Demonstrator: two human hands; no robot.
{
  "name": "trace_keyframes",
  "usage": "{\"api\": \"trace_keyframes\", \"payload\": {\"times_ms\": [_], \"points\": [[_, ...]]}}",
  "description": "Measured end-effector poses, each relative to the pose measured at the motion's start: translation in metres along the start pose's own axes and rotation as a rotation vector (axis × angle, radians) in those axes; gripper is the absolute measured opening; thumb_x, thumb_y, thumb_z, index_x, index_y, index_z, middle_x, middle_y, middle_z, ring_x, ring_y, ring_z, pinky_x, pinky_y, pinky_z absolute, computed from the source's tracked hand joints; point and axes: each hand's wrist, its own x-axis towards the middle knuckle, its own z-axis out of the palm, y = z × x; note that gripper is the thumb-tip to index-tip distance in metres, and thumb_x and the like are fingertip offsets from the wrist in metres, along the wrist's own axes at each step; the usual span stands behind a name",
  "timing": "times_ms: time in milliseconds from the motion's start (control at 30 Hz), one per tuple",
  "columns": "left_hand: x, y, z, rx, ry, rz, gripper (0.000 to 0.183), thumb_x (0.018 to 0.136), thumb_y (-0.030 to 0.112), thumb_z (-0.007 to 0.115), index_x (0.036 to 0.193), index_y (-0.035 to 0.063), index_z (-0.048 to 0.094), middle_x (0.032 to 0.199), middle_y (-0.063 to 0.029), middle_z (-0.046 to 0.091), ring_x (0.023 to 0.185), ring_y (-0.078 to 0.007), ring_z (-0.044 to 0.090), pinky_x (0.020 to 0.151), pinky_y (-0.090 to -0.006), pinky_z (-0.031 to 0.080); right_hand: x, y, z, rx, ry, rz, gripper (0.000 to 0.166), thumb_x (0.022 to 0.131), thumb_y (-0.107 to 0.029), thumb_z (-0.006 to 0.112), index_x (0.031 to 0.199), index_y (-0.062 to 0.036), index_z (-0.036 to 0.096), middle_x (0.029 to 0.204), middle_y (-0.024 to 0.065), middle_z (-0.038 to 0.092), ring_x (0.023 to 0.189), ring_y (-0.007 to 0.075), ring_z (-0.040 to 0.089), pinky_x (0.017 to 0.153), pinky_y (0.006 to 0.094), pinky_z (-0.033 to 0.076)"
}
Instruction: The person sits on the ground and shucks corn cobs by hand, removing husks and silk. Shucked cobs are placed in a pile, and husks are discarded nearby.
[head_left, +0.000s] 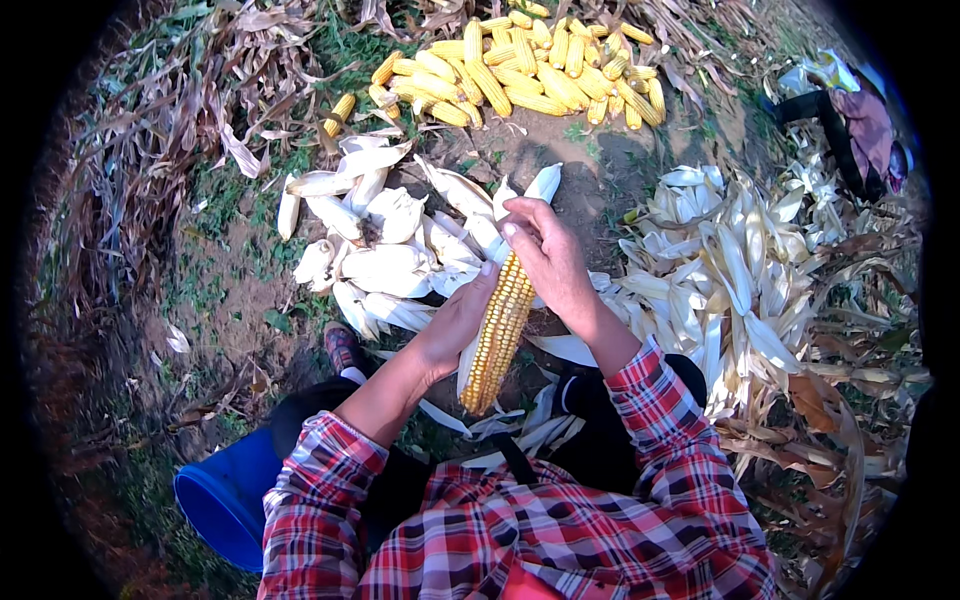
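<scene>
A partly husked ear of corn (499, 341) slants across the middle of the view, its yellow kernels bare on the near side and pale husk along its left edge. My left hand (459, 319) is closed on this ear and its husk from the left. At the far end of the ear, my right hand (546, 255) has its thumb and fingers bent around the pale husk. Beyond and left of both hands lie several ears still in white husks (386, 262). A pile of bare yellow corn ears (525, 67) rests on the soil farther off.
Stripped husks (720, 277) are heaped on the right, beside dry corn stalks (840, 450). More dry stalks (120, 187) lie at the left. A blue plastic bucket (225, 499) lies tilted at lower left. Dark and pink cloth items (862, 135) are at upper right.
</scene>
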Motion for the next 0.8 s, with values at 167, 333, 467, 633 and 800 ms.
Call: {"api": "trace_keyframes", "payload": {"times_ms": [167,333,467,633,800], "points": [[-0.006,0.014,0.0,0.029,0.029,0.027,0.056,0.099,0.051,0.029,0.116,0.0022,0.052,0.085,-0.009,0.062,0.069,-0.0135,0.061,0.06,-0.0258,0.052,0.027,0.029,-0.036,-0.374,0.211,-0.018,0.043,0.081,-0.014,0.067,0.118,-0.0014,0.052,0.114,0.0157,0.06,0.099,0.0237,0.06,0.088,0.035,0.046],[-0.005,0.01,-0.021,0.157,0.079,0.063,0.052,0.1,0.044,0.033,0.119,-0.0013,0.051,0.093,-0.0082,0.061,0.074,-0.0109,0.059,0.062,-0.0252,0.051,-0.004,-0.02,-0.017,-0.499,-0.344,-0.37,0.084,0.058,-0.036,0.081,0.128,-0.0066,0.047,0.128,0.0126,0.049,0.126,0.0323,0.04,0.104,0.0438,0.032],[-0.003,0.004,-0.027,0.077,0.073,-0.023,0.048,0.101,0.039,0.034,0.123,-0.0021,0.047,0.1,-0.0103,0.06,0.082,-0.0142,0.061,0.068,-0.0278,0.053,-0.012,-0.015,-0.011,-0.667,-0.456,-0.369,0.092,0.055,-0.046,0.08,0.13,-0.0065,0.045,0.132,0.0116,0.046,0.131,0.0321,0.033,0.108,0.0465,0.025],[0.0,0.014,-0.028,-0.083,0.128,0.016,0.047,0.101,0.037,0.034,0.124,-0.0022,0.045,0.105,-0.0138,0.06,0.089,-0.0203,0.063,0.072,-0.0331,0.055,-0.026,-0.024,0.006,-0.498,-0.26,-0.463,0.09,0.059,-0.043,0.08,0.132,-0.0038,0.044,0.138,0.0152,0.04,0.13,0.0348,0.034,0.105,0.0449,0.029],[-0.002,0.03,-0.028,-0.094,0.187,0.04,0.047,0.101,0.038,0.032,0.125,-0.0003,0.046,0.105,-0.0138,0.061,0.084,-0.0202,0.065,0.066,-0.0335,0.057,-0.021,-0.018,0.002,-0.45,-0.091,-0.516,0.07,0.064,-0.034,0.079,0.123,-0.0039,0.055,0.132,0.0173,0.044,0.114,0.0346,0.046,0.097,0.0414,0.039]]}}
